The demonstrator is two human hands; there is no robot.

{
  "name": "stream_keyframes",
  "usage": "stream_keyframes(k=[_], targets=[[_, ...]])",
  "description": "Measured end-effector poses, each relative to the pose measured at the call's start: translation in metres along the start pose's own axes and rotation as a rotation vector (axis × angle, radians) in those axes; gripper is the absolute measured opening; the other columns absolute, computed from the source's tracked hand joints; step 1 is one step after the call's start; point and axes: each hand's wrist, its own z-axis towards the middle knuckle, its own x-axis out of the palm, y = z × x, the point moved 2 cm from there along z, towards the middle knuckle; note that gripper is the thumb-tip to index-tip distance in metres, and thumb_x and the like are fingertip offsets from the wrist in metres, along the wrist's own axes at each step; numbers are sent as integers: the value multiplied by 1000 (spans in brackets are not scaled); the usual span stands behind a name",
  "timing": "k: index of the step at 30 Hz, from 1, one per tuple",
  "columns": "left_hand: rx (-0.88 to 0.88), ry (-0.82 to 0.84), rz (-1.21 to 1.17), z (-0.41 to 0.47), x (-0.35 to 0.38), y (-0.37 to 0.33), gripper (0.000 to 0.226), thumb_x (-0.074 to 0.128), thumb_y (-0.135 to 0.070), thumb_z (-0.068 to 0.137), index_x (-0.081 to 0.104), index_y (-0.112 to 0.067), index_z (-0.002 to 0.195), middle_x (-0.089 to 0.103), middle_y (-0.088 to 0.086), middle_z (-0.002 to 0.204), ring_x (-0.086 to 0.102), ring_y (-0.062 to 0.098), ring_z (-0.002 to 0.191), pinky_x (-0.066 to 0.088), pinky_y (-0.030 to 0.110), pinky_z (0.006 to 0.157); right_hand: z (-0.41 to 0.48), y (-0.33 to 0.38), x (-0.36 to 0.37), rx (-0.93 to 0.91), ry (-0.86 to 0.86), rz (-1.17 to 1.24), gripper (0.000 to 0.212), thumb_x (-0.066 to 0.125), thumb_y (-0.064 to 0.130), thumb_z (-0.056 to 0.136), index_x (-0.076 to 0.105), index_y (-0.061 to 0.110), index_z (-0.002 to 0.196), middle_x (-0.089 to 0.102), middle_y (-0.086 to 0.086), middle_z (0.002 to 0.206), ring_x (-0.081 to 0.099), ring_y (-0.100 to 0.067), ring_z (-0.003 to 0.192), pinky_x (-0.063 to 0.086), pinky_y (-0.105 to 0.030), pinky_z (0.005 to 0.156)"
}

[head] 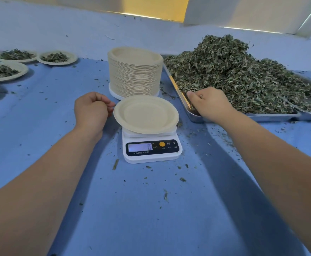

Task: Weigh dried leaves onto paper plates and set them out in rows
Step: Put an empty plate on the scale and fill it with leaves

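Head view: fingers (109, 106) of the left hand (91, 110) are curled in, tips just beside the left rim of the empty paper plate (145, 114) — round, with no long axis, lying flat and face up on the scale (152, 148). The right hand (211, 104), knuckles up and forearm stretched out, dips its fingers into the near edge of the dried leaves (234, 76) heaped in the metal tray (273, 116) — whether they grip any is hidden.

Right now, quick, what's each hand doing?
Left hand: curled at the paper plate rim; grip cannot be told.
Right hand: fingers in the dried leaves; cannot be told.
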Motion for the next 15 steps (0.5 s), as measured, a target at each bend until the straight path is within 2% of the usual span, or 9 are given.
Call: stream_keyframes(k=[2,5,8,13,15], targets=[[0,-7,4,0,0,-1,39,34,13,69,64,-12,69,68,-4,57,63,8,55,55,22,58,3,-2,-1,24,-44,2,59,42,47,104,33,16,55,32,-1,47,31,-22,45,26,-32,50],[-7,-12,8,1,1,0,38,34,13,69,64,-11,70,68,-3,58,63,9,55,54,22,57,2,-1,0,26,-14,-48,59,42,48,104,39,15,55,38,-2,47,37,-22,45,30,-30,49],[-4,-6,17,1,2,1,39,34,13,68,64,-11,71,69,-2,59,63,11,57,54,22,57,4,7,-13,30,-132,-10,59,39,49,104,45,10,61,44,-7,52,41,-24,47,37,-32,51],[-1,-9,19,0,2,0,39,34,12,68,64,-12,70,69,-1,60,64,9,56,54,21,56,9,53,-32,-92,-264,101,59,40,49,105,35,15,56,34,1,48,29,-12,43,26,-33,50],[4,-11,19,-1,2,-1,39,34,12,68,64,-12,70,69,1,61,64,10,57,54,21,56,7,80,-32,-152,-280,158,59,41,48,104,32,18,54,30,4,46,30,-12,42,21,-26,45]])
